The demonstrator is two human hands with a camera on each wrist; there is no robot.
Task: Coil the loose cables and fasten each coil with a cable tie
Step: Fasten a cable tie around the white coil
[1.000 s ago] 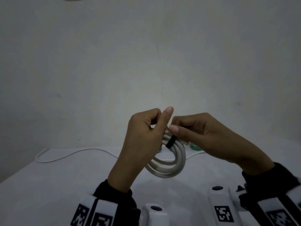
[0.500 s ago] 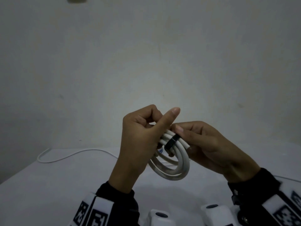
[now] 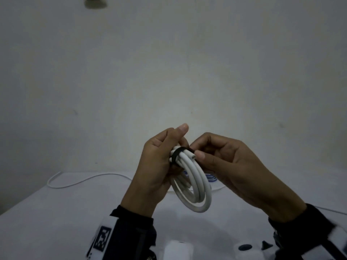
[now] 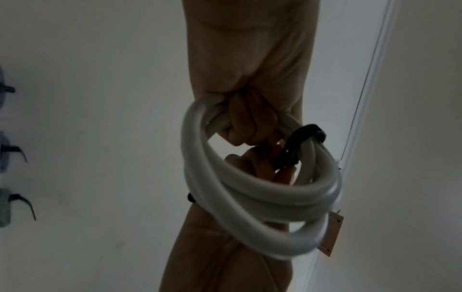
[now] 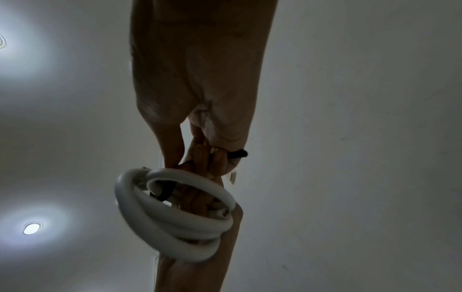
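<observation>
Left hand [image 3: 159,166] grips the top of the white cable coil [image 3: 195,186], fingers curled round the strands, thumb raised; coil held in the air above the white table [image 3: 56,222]. Right hand [image 3: 231,166] pinches the free end of the black cable tie [image 3: 177,152], which wraps the coil's top just beside the left fingers. Tie's fastening hidden behind fingertips. A loose white cable [image 3: 78,182] lies on the table behind the coil, left. Blue-striped object [image 3: 211,177] behind the coil, mostly hidden, unidentifiable.
</observation>
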